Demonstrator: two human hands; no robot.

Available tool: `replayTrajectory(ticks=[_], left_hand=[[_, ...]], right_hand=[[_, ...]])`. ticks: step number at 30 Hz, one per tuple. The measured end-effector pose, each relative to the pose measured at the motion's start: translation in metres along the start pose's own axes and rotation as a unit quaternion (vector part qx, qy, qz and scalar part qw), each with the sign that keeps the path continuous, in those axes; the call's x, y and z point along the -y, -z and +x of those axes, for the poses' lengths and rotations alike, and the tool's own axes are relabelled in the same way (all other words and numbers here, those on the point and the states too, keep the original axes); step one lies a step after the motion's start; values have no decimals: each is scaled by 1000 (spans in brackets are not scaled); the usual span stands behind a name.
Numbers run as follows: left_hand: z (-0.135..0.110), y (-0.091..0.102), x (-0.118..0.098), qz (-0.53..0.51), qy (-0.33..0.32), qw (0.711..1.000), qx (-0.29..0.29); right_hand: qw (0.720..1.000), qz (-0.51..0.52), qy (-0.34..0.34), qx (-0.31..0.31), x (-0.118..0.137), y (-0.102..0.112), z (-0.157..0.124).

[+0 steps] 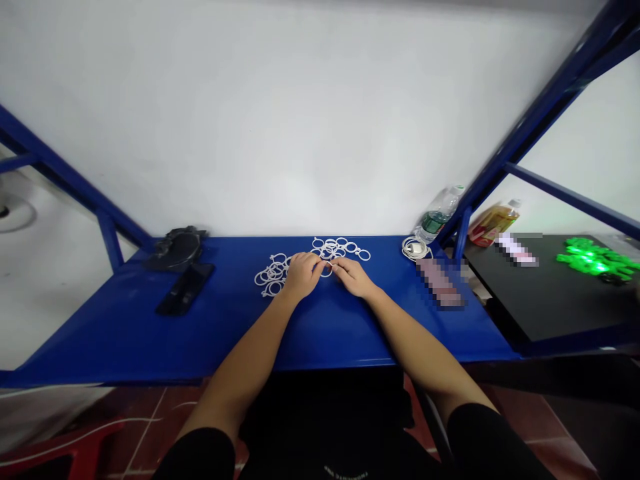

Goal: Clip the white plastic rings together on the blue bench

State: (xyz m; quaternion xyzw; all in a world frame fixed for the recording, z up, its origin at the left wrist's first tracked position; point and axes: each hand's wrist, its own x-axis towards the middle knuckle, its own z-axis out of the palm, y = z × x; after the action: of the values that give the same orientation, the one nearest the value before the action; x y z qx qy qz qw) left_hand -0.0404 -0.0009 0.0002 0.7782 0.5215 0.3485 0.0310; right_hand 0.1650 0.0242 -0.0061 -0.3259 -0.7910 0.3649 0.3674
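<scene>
Both hands meet over the middle of a blue shelf [330,333]. Between them is a white plastic ring [327,270]. My left hand [303,275] pinches its left side with thumb and fingers. On the right side, the fingertips of my right hand [353,275] are closed on the same ring. A loose heap of white rings [273,277] lies against the left hand, partly hidden by it. Just beyond the hands lies another group of white rings [343,247], some seeming joined by small tabs.
Left on the shelf are a black phone-like slab [185,290] and a dark crumpled bag [180,247]. To the right stand a water bottle [436,217] and a coiled white cable [416,249]. Blue metal posts [463,233] frame the shelf; a white wall [300,120] rises behind.
</scene>
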Motion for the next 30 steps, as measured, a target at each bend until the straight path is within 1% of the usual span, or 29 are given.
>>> replayTrajectory(ticks=[2,4,8,12,14,17,19,23,25,28,30], left_hand=[[0,0,-1,0,-4,1000,2],[0,0,-3,-1,-9,1000,5],[0,1,-8,-2,-11,1000,13],[0,1,-10,-4,-30,999,13],[0,1,-11,-5,-36,999,15],[0,-1,-11,-15,-25,999,16],[0,-2,-11,-22,-20,999,14],[0,-5,-9,-22,-31,999,5],[0,-7,-5,-30,-44,999,1],[3,-7,10,-60,-64,996,-28],[4,-4,23,-63,-59,994,-71]], right_hand=[[999,-32,7,11,2,0,0],[999,-32,-2,15,4,-1,-1],[1000,-30,4,5,4,-3,-1],[999,-49,12,-5,0,-3,1],[999,-40,29,-11,-3,-3,2],[999,-2,51,-18,-7,-2,6],[998,14,51,-21,-8,-2,8],[999,15,46,-24,-10,-5,11],[998,-5,60,-29,-11,-5,12],[991,-91,77,-64,-15,1,11],[982,-161,37,-94,-20,12,10]])
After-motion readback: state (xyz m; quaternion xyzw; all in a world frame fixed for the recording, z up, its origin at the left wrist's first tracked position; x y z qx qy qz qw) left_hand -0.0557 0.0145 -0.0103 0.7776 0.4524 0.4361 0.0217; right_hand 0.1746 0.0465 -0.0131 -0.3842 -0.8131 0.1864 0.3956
